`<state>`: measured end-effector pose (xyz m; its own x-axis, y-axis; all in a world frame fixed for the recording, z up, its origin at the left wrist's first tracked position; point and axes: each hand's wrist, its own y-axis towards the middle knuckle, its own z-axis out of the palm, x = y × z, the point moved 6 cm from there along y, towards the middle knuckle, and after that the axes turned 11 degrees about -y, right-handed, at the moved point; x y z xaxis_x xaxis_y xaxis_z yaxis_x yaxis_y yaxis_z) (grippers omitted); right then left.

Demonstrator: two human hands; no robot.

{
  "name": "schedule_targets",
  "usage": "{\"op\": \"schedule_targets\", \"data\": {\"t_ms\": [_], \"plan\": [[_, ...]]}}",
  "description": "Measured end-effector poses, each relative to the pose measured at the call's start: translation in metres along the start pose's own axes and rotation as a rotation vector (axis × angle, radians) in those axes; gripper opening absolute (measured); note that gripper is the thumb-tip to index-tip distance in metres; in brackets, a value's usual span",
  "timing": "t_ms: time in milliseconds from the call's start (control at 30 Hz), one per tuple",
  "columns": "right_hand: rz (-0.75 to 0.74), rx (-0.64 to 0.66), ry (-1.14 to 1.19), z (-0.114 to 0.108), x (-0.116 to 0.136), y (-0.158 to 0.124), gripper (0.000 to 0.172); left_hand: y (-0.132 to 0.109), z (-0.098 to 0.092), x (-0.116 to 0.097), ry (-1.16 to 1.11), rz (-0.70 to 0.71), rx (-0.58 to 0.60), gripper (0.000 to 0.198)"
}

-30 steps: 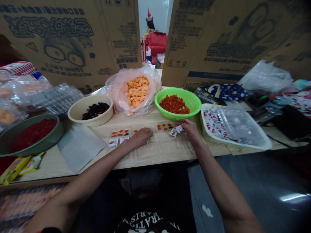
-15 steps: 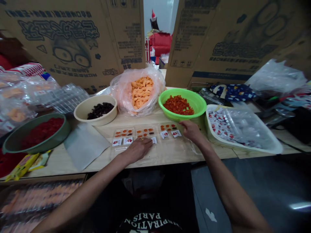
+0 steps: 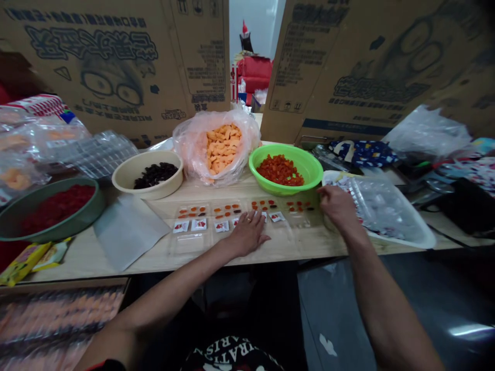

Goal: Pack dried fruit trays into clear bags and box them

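My left hand [image 3: 247, 233] lies flat over the clear plastic trays [image 3: 191, 243], its fingers spread and partly covering small white sachets with red print. Further left, a sachet [image 3: 199, 224] rests in a tray below small orange and dark dried pieces [image 3: 222, 209]. My right hand [image 3: 338, 206] is at the left edge of the white basin [image 3: 419, 234], where sachets lie heaped under clear plastic trays. Its fingers are curled together, and whatever they hold is hidden. Just left of it, more orange pieces [image 3: 297, 206] sit in the rightmost tray.
Behind the trays stand a beige bowl [image 3: 119, 178] of dark pieces, a bag of orange pieces [image 3: 222, 147] and a green basin [image 3: 315, 178] of orange-red pieces. A dark green basin [image 3: 98, 203] is at left. Cardboard boxes [image 3: 116, 56] rise behind.
My left hand has moved right along the trays, uncovering sachets. My right hand has moved right, from the tray row to the white basin's edge. The view has shifted slightly.
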<state>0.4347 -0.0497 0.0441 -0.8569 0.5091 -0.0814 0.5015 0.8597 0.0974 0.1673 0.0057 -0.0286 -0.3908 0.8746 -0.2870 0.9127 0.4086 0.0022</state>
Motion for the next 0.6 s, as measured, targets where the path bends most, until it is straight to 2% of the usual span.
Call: {"op": "schedule_targets", "data": {"t_ms": [33,100,167,233,367,500,533,600], "plan": [[0.078,0.086,-0.035,0.003,-0.023,0.006,0.044,0.001,0.002,-0.002,-0.007,0.008,0.014,0.067],[0.112,0.225,-0.056,0.011,-0.054,0.016,0.046,0.002,0.004,-0.008,-0.015,0.024,0.023,0.067],[0.081,0.299,-0.043,0.018,-0.066,0.023,0.044,0.008,0.005,-0.018,-0.02,0.029,0.008,0.07],[0.075,0.319,-0.037,0.022,-0.068,0.028,0.037,0.017,0.008,-0.031,-0.034,0.047,-0.007,0.074],[0.137,0.243,-0.049,0.014,-0.076,0.028,0.025,0.031,0.021,-0.042,-0.091,0.067,0.017,0.079],[0.283,0.044,-0.063,-0.006,-0.094,0.014,0.035,0.022,0.022,-0.028,-0.087,0.088,0.029,0.078],[0.281,0.008,-0.042,-0.009,-0.092,0.008,0.036,0.018,0.02,-0.023,-0.079,0.095,0.029,0.077],[0.17,-0.017,0.049,-0.011,-0.069,-0.003,0.035,0.012,0.017,-0.016,-0.067,0.102,0.032,0.075]]}}
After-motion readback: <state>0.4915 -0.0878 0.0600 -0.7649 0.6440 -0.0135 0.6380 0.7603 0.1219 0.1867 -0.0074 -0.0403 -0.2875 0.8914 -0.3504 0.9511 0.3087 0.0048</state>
